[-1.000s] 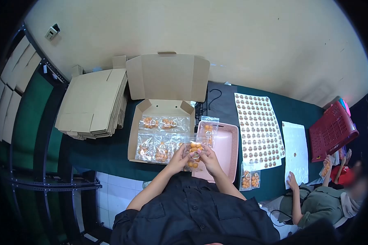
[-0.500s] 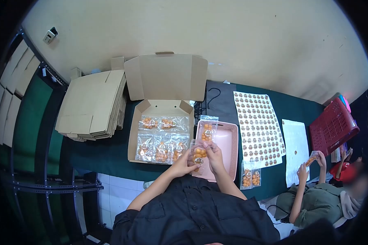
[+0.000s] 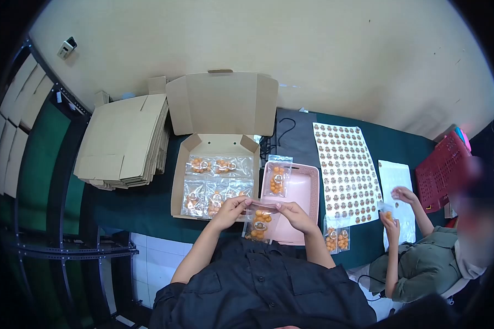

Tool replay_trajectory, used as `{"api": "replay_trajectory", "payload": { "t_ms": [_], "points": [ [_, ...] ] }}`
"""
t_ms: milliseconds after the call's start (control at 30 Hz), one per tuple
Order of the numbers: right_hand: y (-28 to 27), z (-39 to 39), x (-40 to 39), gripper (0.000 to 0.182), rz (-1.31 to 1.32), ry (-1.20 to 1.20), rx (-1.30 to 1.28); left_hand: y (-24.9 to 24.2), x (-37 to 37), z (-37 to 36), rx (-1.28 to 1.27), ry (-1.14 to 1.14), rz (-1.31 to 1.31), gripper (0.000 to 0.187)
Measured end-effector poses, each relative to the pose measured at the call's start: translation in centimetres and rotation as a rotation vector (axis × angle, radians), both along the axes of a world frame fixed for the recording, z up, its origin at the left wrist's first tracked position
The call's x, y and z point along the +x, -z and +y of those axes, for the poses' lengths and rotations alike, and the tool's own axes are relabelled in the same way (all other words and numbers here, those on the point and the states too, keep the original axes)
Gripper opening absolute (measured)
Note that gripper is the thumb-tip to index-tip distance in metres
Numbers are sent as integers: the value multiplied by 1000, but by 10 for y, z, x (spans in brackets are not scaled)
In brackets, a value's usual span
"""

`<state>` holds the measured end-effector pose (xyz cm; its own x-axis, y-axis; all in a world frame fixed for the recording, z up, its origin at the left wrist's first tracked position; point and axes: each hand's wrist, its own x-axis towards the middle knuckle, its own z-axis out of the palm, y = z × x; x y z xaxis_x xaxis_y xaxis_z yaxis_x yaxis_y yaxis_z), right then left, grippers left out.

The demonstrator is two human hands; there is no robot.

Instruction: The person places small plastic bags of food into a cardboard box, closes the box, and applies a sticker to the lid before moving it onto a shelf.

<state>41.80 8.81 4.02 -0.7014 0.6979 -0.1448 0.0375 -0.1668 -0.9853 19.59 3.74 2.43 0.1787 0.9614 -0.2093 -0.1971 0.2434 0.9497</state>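
Note:
A clear zip bag of orange balls [image 3: 260, 223] with a round label hangs between my hands. My left hand [image 3: 229, 214] pinches its top left corner, and my right hand [image 3: 297, 216] pinches the top right corner. Just left stands an open cardboard box [image 3: 178, 189] with several similar bags [image 3: 194, 198] laid flat inside. Below and to the right of the held bag is a pink basket [image 3: 307, 200]. Another bag of orange balls [image 3: 277, 178] leans at the basket's left side.
Flattened cardboard boxes [image 3: 123, 140] are stacked at left. Right of the basket lie a sticker sheet [image 3: 347, 172], two filled bags [image 3: 336, 239] and a whiter sheet [image 3: 396, 181]. A co-worker [image 3: 417, 257] handles a bag beside a dark red basket [image 3: 444, 170].
My hands have moved apart to the bag's top corners, and the bag now hangs lower. The co-worker's farther hand has left their bag and is raised over the white sheet.

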Motion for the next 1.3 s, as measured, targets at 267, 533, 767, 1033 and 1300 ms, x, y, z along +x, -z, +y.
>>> {"api": "replay_trajectory", "payload": {
  "t_ms": [267, 533, 767, 1033, 1300],
  "points": [
    [-25, -11, -24, 34, -72, 323, 559, -29, 21, -4, 323, -70, 249, 49],
    [-16, -10, -34, 38, -103, 334, 474, -25, 34, -11, 383, -96, 276, 67],
    [-9, -7, -32, 22, -28, 394, 515, -23, 31, -8, 262, -190, 325, 24],
    [-1, -3, -21, 25, 46, 283, -79, -21, 16, -9, 187, -61, 169, 28],
    [4, -7, -26, 34, 200, 463, -70, -31, 2, 0, 251, -115, 106, 41]
  ]
}}
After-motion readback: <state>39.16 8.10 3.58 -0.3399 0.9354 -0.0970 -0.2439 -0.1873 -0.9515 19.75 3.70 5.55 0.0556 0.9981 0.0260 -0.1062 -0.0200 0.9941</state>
